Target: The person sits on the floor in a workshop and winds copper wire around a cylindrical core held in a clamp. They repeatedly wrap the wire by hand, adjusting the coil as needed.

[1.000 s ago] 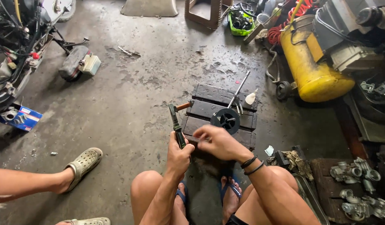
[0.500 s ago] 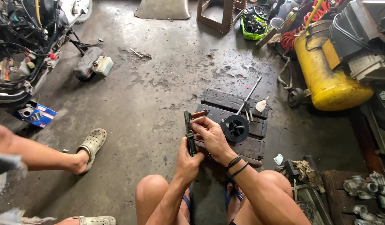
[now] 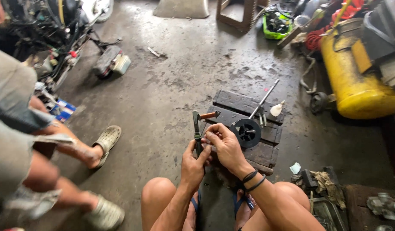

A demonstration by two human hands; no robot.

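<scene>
Stained concrete floor [image 3: 176, 85] fills the view, with clutter pushed to its edges. At two o'clock a yellow tank [image 3: 356, 81] is seen, cut off at the right edge by grey machinery. At ten o'clock a stripped motorcycle [image 3: 43, 38] is partly out of frame, its wiring too tangled to be made out. At nine o'clock a second person's legs [image 3: 56, 145] in sandals are seen; the rest of that person is cropped. A dark wooden pallet [image 3: 249, 115] lies at the centre, just right of the hands, and a black round part [image 3: 246, 132] with a long metal rod [image 3: 264, 100] rests on it. At four o'clock greasy rags and metal parts [image 3: 317, 179] are blurred and cannot be told apart.

The left hand [image 3: 193, 164] is raised from between the knees and is clenched round the lower end of a slim dark tool [image 3: 196, 130], held upright; the grip hides its lower end. An orange-handled piece [image 3: 208, 115] sticks out to the right near its top. The right hand [image 3: 225, 147], black bands on its wrist, is curled beside the tool, fingertips pinched at its shaft; what is pinched is too small to be told.

Compared with half a second ago, the tool is held more upright and the view has been tilted slightly downward.
</scene>
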